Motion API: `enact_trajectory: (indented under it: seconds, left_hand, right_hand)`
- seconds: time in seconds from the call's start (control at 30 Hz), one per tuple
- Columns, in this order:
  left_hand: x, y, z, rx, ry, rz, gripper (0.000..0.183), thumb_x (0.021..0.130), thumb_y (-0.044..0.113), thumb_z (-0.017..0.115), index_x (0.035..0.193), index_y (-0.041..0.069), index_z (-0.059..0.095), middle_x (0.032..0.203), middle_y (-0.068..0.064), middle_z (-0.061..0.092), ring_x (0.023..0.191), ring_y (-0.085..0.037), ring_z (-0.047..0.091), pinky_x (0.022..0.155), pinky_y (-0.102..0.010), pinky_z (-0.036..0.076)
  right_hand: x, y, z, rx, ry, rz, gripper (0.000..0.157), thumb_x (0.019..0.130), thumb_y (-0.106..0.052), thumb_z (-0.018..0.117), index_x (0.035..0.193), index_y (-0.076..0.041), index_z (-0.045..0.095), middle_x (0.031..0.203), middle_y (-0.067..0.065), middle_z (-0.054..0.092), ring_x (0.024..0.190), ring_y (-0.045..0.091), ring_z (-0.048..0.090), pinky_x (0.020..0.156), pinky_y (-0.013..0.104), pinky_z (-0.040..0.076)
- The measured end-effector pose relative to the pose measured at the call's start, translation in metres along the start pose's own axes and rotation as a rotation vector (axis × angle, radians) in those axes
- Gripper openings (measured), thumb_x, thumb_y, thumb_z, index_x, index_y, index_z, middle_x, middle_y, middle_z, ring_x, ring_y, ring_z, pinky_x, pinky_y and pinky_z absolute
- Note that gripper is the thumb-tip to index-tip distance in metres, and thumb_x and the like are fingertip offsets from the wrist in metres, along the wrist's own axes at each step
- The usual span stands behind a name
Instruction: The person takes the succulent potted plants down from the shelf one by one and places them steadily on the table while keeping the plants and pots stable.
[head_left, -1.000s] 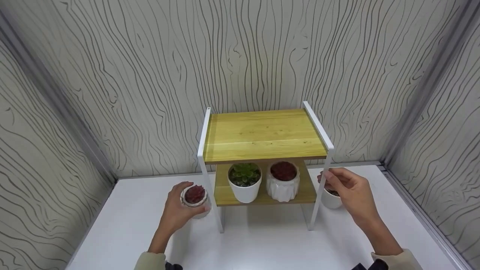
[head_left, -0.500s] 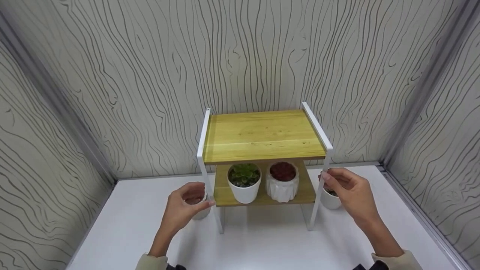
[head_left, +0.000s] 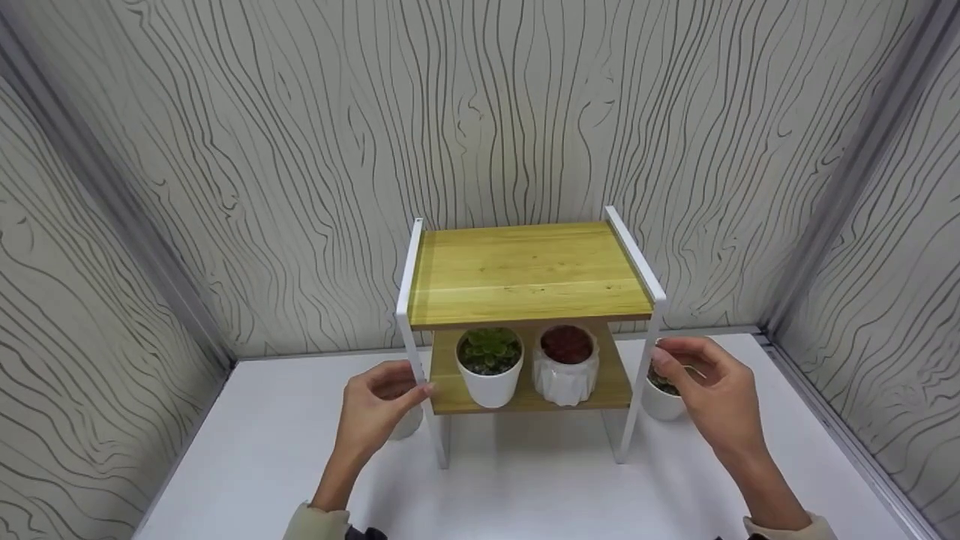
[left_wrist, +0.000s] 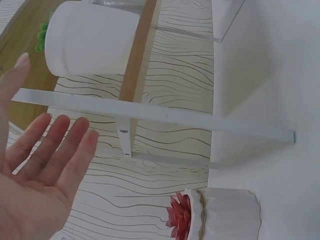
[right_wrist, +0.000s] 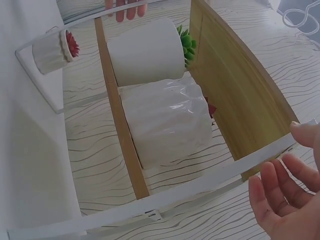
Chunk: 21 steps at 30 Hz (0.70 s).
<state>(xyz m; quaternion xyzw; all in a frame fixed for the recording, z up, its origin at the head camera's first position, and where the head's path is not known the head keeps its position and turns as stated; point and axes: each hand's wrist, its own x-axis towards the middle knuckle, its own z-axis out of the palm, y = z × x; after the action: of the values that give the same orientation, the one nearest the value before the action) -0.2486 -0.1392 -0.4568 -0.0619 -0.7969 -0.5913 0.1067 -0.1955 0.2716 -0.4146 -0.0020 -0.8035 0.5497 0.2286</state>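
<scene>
A two-tier rack [head_left: 525,270] has wooden boards and white metal side frames. My left hand [head_left: 379,409] is beside its left front post, thumb in front and fingers behind. In the left wrist view, the fingers [left_wrist: 75,160] are loosely extended, with the post between them and the thumb. My right hand [head_left: 720,390] is beside the right post; its fingers [right_wrist: 272,187] are softly bent, and no firm grip shows. On the lower board stand a green succulent in a smooth white pot [head_left: 491,386] and a red one in a ribbed white pot [head_left: 566,379].
Left of the rack, partly behind my left hand, a small pot with a red succulent [left_wrist: 225,212] stands on the white table [head_left: 255,450]. Another white potted plant [head_left: 664,401] is at the right, partly covered by my right hand. Patterned walls [head_left: 517,112] enclose the table.
My left hand has moved from around the small red succulent's pot toward the rack's left post. My right hand has shifted slightly right, its thumb now off the right post.
</scene>
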Motion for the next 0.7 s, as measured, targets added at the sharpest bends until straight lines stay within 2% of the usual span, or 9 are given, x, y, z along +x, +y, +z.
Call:
enact_trajectory:
  seconds: [0.1, 0.27, 0.4, 0.6, 0.7]
  left_hand:
    - [-0.001, 0.0, 0.002, 0.009, 0.026, 0.006, 0.038, 0.085, 0.023, 0.09, 0.117, 0.008, 0.077, 0.11, -0.008, 0.08, 0.101, -0.018, 0.077, 0.088, -0.02, 0.063]
    - [-0.003, 0.001, 0.005, 0.014, 0.065, 0.003, 0.035, 0.086, 0.026, 0.089, 0.115, 0.009, 0.078, 0.109, -0.008, 0.081, 0.1, -0.017, 0.077, 0.088, -0.021, 0.062]
    - [-0.003, 0.005, 0.006, 0.002, 0.082, -0.011, 0.033, 0.087, 0.028, 0.088, 0.113, 0.009, 0.079, 0.108, -0.009, 0.081, 0.1, -0.017, 0.077, 0.086, -0.02, 0.062]
    - [-0.002, 0.004, 0.008, -0.053, 0.093, -0.031, 0.032, 0.088, 0.024, 0.087, 0.113, 0.006, 0.079, 0.107, -0.01, 0.08, 0.094, -0.017, 0.076, 0.079, -0.023, 0.065]
    - [-0.002, 0.004, 0.008, -0.083, 0.095, -0.051, 0.031, 0.088, 0.024, 0.087, 0.112, 0.006, 0.079, 0.105, -0.01, 0.08, 0.09, -0.016, 0.076, 0.078, -0.026, 0.066]
  right_hand:
    - [-0.004, -0.002, 0.003, 0.024, 0.033, -0.008, 0.032, 0.098, -0.019, 0.076, 0.124, -0.001, 0.069, 0.11, -0.014, 0.069, 0.103, -0.002, 0.069, 0.096, 0.005, 0.053]
    - [-0.011, -0.008, 0.008, 0.049, 0.079, -0.02, 0.029, 0.095, -0.012, 0.079, 0.12, -0.001, 0.069, 0.106, -0.011, 0.071, 0.098, 0.0, 0.071, 0.09, 0.008, 0.057]
    - [-0.018, -0.012, 0.012, 0.026, 0.096, -0.02, 0.028, 0.093, -0.011, 0.081, 0.118, -0.005, 0.069, 0.104, -0.009, 0.072, 0.095, 0.0, 0.071, 0.085, 0.009, 0.058]
    - [-0.029, -0.021, 0.023, 0.008, 0.113, -0.026, 0.031, 0.09, -0.012, 0.084, 0.118, -0.006, 0.072, 0.105, -0.008, 0.074, 0.094, -0.001, 0.071, 0.087, 0.008, 0.056]
    - [-0.034, -0.026, 0.029, 0.012, 0.122, -0.044, 0.036, 0.086, -0.01, 0.088, 0.119, -0.006, 0.073, 0.106, -0.013, 0.075, 0.097, -0.002, 0.072, 0.089, 0.008, 0.057]
